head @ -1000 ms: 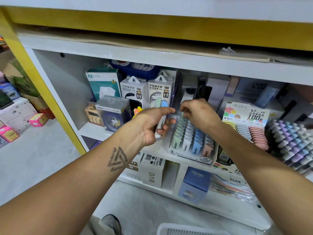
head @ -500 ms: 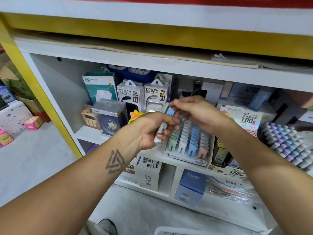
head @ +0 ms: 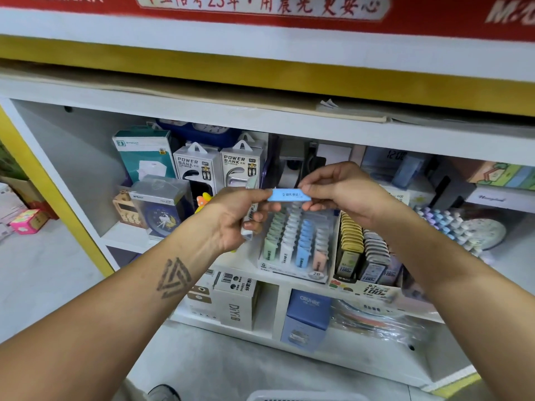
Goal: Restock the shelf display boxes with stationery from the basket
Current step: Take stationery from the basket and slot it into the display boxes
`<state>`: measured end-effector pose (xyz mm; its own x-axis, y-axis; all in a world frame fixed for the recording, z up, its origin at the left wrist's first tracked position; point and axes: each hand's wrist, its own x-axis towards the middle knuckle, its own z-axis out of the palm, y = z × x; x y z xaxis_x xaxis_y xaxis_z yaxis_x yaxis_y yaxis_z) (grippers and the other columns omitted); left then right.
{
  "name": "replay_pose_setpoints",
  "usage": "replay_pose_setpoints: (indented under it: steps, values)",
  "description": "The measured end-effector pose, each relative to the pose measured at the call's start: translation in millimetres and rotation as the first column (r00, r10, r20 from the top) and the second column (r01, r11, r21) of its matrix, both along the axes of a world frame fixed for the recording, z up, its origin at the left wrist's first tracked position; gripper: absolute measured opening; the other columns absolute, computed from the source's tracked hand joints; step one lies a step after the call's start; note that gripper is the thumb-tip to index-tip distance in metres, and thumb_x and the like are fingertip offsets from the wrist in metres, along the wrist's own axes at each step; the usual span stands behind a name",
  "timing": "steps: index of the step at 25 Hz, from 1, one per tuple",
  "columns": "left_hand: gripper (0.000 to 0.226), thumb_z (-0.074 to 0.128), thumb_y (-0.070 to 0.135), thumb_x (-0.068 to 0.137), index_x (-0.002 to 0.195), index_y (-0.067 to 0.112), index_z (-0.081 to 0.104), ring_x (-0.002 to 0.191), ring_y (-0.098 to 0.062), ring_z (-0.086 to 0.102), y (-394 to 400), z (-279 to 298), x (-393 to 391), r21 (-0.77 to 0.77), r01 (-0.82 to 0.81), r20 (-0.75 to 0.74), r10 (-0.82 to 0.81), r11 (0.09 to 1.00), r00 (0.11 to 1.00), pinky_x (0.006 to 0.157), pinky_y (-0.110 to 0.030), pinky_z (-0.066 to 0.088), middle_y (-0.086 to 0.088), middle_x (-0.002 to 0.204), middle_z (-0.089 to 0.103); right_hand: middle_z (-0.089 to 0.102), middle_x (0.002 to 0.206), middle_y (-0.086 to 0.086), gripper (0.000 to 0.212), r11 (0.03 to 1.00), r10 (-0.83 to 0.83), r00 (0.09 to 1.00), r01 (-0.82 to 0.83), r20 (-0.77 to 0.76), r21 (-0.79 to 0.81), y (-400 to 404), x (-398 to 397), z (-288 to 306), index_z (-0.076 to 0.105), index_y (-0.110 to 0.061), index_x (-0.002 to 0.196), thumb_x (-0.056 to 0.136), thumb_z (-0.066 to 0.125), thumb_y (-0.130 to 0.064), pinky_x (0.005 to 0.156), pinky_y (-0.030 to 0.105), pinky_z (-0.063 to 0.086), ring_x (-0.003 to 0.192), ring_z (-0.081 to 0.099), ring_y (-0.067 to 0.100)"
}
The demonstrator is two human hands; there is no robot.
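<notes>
Display box (head: 292, 264) (pastel rows) on white shelf (head: 231, 261) — grey floor (head: 43, 273) below.

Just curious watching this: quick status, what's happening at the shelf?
Both hands pinch blue lead case: left hand, also holding spares, right hand. Above display box. Nothing blocking.

open gap above display box (head: 292, 250)

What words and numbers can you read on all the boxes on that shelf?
"POWER BANK": two white boxes.
"2B": front of the clear display box.
"CRUHRE": blue box.
"DiYi8": white box.
"0.7" and "100": lead display card.
"M": red banner's right end; its Chinese line is too blurred.
Blue case between left hand and right hand: print too small.
</notes>
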<state>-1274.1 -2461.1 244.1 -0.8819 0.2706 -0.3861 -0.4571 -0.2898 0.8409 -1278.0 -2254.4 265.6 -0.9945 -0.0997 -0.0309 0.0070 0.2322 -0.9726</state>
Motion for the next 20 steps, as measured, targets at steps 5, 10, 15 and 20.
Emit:
replay_pose_setpoints:
  steps: [5,10,15,20]
  values:
    - [0.03,0.064,0.007,0.092,0.118,-0.008,0.059,0.04,-0.011,0.035,12,-2,-1,-0.081,-0.089,-0.094,0.082,0.993,0.992,0.034,-0.016,0.02,-0.014,0.065,0.065,0.058,0.105,-0.006,0.033,0.658,0.356,0.876,0.012,-0.324,0.753,-6,8,0,0.074,-0.024,0.111,0.081,0.082,-0.034,0.081,0.029,0.046,0.097,0.055,0.013]
    - [0.027,0.063,0.019,0.095,0.11,-0.004,0.063,0.043,-0.01,0.035,21,3,0,-0.049,-0.039,-0.073,0.035,0.998,0.997,0.033,-0.016,0.02,-0.013,0.07,0.064,0.061,0.084,-0.004,0.012,0.671,0.255,0.893,0.113,-0.371,0.733,-11,6,-4,0.07,-0.021,0.104,0.092,0.07,-0.026,0.068,0.033,0.047,0.074,0.059,0.014]
    - [0.02,0.06,0.018,0.097,0.104,-0.001,0.064,0.044,-0.01,0.035,19,3,1,-0.092,-0.033,-0.048,0.029,0.995,0.998,0.033,-0.017,0.022,-0.011,0.069,0.064,0.074,0.081,0.017,0.031,0.989,-0.028,0.991,0.047,-0.134,0.138,5,3,0,0.062,-0.01,0.114,0.09,0.066,0.008,0.06,0.023,0.058,0.067,0.073,0.023]
    - [0.016,0.058,0.018,0.098,0.095,0.003,0.063,0.045,-0.01,0.034,20,2,1,-0.11,-0.02,-0.005,0.02,0.994,1.0,0.032,-0.017,0.021,-0.008,0.066,0.062,0.074,0.075,0.015,0.013,0.997,-0.06,0.993,0.064,-0.101,0.039,11,-3,-2,0.065,-0.004,0.098,0.091,0.064,0.007,0.058,0.022,0.057,0.064,0.072,0.022]
